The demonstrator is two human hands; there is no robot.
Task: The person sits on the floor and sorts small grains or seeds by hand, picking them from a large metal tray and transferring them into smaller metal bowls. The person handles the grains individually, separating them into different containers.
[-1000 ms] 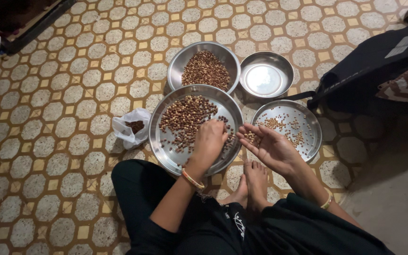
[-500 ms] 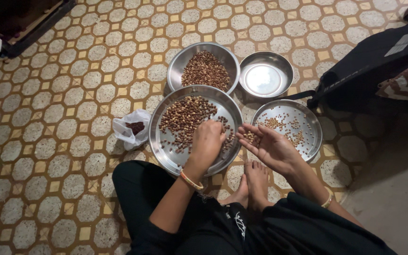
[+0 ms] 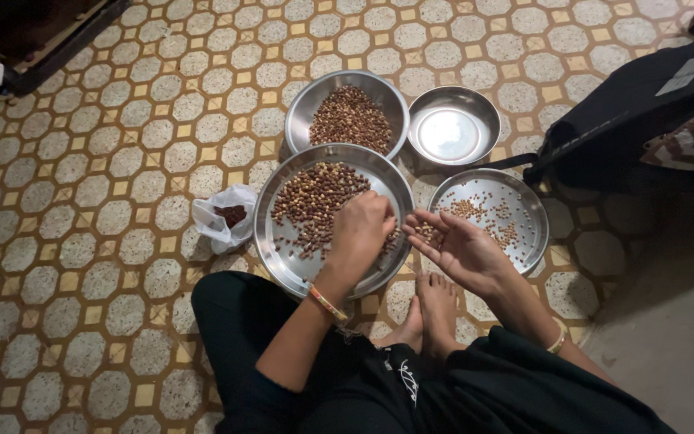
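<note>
My left hand (image 3: 361, 231), with an orange bangle at the wrist, rests knuckles-up on the large steel plate (image 3: 283, 249), its fingertips down among the brown peanuts (image 3: 312, 201) and hidden from view. My right hand (image 3: 458, 247) is held palm up between that plate and the smaller steel plate (image 3: 533, 217), with a few pale peanuts (image 3: 426, 233) cupped near its fingers. The smaller plate holds scattered pale nuts.
A steel bowl full of peanuts (image 3: 349, 119) and an empty steel bowl (image 3: 453, 128) stand behind the plates. A white plastic bag (image 3: 222, 217) with dark bits lies to the left. A black bag (image 3: 644, 104) lies at the right. My bare feet (image 3: 431, 309) rest below the plates on the tiled floor.
My left hand has slid a little farther up and to the right over the large plate. My right hand has stayed almost still.
</note>
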